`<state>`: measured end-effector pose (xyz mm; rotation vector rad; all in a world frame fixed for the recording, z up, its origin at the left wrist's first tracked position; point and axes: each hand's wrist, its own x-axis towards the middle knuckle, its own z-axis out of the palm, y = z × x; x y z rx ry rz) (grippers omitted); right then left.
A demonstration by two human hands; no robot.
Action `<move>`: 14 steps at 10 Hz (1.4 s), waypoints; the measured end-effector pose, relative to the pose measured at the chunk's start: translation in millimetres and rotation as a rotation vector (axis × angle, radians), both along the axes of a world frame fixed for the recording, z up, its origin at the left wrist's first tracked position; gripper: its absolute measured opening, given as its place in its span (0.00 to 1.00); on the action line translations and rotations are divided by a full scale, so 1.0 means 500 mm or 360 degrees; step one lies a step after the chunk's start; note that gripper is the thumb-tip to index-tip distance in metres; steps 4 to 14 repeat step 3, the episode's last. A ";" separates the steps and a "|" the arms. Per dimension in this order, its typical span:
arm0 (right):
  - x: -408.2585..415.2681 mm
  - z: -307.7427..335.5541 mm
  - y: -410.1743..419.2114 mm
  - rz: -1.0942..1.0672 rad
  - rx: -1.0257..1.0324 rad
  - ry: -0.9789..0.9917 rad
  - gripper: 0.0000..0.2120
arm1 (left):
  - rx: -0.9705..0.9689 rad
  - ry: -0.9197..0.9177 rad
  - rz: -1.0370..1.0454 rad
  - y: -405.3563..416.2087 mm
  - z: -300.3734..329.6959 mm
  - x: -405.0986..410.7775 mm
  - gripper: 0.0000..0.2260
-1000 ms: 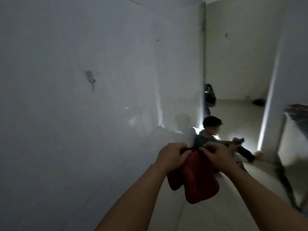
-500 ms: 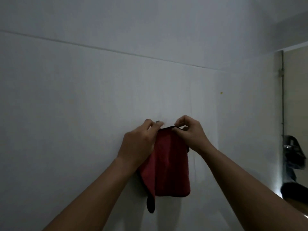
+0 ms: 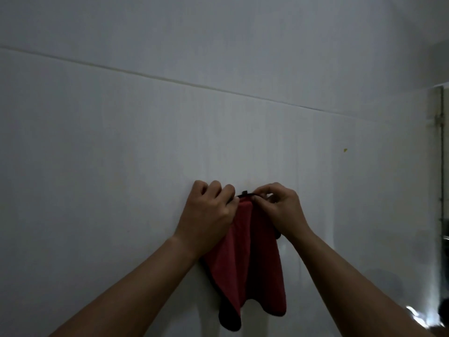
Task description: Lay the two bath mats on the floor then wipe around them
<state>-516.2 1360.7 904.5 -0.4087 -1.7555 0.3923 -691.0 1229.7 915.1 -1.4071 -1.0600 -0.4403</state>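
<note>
A red cloth with a dark edge hangs down against the white wall in front of me. My left hand grips its top left part with curled fingers. My right hand pinches the cloth's dark loop at the top, beside a small dark hook on the wall. The loop lies at the hook; whether it is over it I cannot tell. No bath mats are in view.
The room is dim. A horizontal seam runs across the wall. A door frame edge stands at the far right, with a bright patch low beside it.
I turned from the corridor to face the wall. Both hands raised the red cloth up to the hook, and it now hangs longer and more spread out.
</note>
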 end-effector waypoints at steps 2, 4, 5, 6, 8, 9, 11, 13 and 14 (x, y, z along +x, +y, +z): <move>0.009 -0.084 -0.013 0.0047 -0.0075 -0.0083 0.06 | -0.0127 -0.0202 -0.0026 -0.007 -0.112 0.032 0.10; 0.034 -0.154 -0.026 0.0031 -0.0102 -0.0078 0.14 | -0.0253 -0.0217 -0.0197 -0.041 -0.240 0.036 0.11; 0.034 -0.154 -0.026 0.0031 -0.0102 -0.0078 0.14 | -0.0253 -0.0217 -0.0197 -0.041 -0.240 0.036 0.11; 0.034 -0.154 -0.026 0.0031 -0.0102 -0.0078 0.14 | -0.0253 -0.0217 -0.0197 -0.041 -0.240 0.036 0.11; 0.034 -0.154 -0.026 0.0031 -0.0102 -0.0078 0.14 | -0.0253 -0.0217 -0.0197 -0.041 -0.240 0.036 0.11; 0.034 -0.154 -0.026 0.0031 -0.0102 -0.0078 0.14 | -0.0253 -0.0217 -0.0197 -0.041 -0.240 0.036 0.11; 0.034 -0.154 -0.026 0.0031 -0.0102 -0.0078 0.14 | -0.0253 -0.0217 -0.0197 -0.041 -0.240 0.036 0.11; 0.034 -0.154 -0.026 0.0031 -0.0102 -0.0078 0.14 | -0.0253 -0.0217 -0.0197 -0.041 -0.240 0.036 0.11; 0.034 -0.154 -0.026 0.0031 -0.0102 -0.0078 0.14 | -0.0253 -0.0217 -0.0197 -0.041 -0.240 0.036 0.11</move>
